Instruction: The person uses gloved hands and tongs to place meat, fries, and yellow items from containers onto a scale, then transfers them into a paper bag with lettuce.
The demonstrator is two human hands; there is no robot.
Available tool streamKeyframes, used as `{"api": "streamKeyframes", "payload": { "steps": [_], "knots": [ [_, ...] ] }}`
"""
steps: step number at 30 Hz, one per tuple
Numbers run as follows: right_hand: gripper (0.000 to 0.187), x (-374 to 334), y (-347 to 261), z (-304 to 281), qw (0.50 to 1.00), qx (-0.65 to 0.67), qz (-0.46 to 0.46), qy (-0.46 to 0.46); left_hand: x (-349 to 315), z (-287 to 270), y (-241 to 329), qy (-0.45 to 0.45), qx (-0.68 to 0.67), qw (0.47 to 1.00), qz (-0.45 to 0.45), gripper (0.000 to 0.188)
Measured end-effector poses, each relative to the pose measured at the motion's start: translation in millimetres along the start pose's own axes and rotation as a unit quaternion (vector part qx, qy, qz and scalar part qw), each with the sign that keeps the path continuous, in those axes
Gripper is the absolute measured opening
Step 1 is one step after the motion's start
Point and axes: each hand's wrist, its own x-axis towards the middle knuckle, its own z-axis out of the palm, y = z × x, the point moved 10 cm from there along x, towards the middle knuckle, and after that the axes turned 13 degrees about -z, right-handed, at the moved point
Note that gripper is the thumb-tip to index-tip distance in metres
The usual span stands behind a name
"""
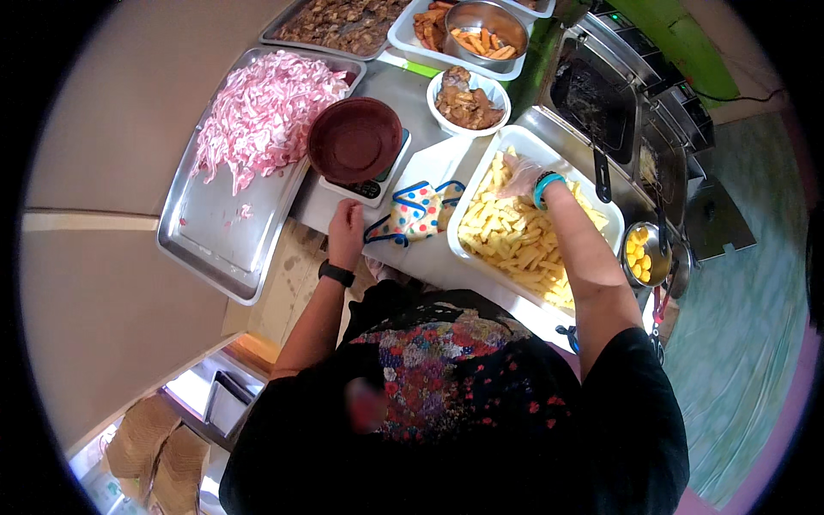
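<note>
Yellow fries (502,232) fill a big white tub (549,148), and the right hand (521,178) is down in them, in a thin, clear glove (515,169). Its fingertips are hidden, so I cannot tell if it is grasping any fries. The tub's long side slants from upper left to lower right. To the left of that hand, and a bit higher up, a round brown bowl (354,142) sits on a white scale (371,200); I see no food in it. The left hand (346,227) is nearer to the bowl, just by the scale's near edge, and I cannot tell if its fingers are closed. A spotty cloth (416,215) lies between the 2 hands. Pink strips (262,107) heap up in a silver tray (219,232), brown chunks (468,107) fill a white bowl (463,132), and yellow balls (638,255) sit in a small metal pot (661,257)
</note>
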Motion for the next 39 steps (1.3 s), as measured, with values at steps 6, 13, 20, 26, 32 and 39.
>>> {"api": "streamKeyframes", "payload": {
  "steps": [6,13,20,26,32,39],
  "knots": [
    [0.101,-4.5,-8.5,3.4,0.997,-0.059,0.043,0.012,-12.3,21.0,32.9,-0.016,0.256,0.964,0.072,0.037],
    [0.092,-6.2,-13.4,-1.7,0.992,-0.104,0.067,0.027,0.5,16.5,20.0,-0.016,0.313,0.949,0.038,0.047],
    [0.087,-4.9,-14.2,-0.9,0.992,-0.099,0.061,0.051,8.5,-1.4,14.2,0.041,0.234,0.971,0.025,0.046],
    [0.083,-3.5,-6.5,4.6,0.987,-0.113,0.077,0.082,16.5,2.4,22.1,0.04,0.195,0.979,0.037,0.044],
    [0.083,8.2,2.1,6.7,0.993,-0.08,0.05,0.064,-0.2,21.1,17.0,0.02,0.221,0.973,0.068,0.044],
    [0.084,11.9,8.0,6.6,0.995,-0.043,0.013,0.093,-2.4,18.2,12.7,0.0,0.335,0.942,0.002,0.046]
  ]
}}
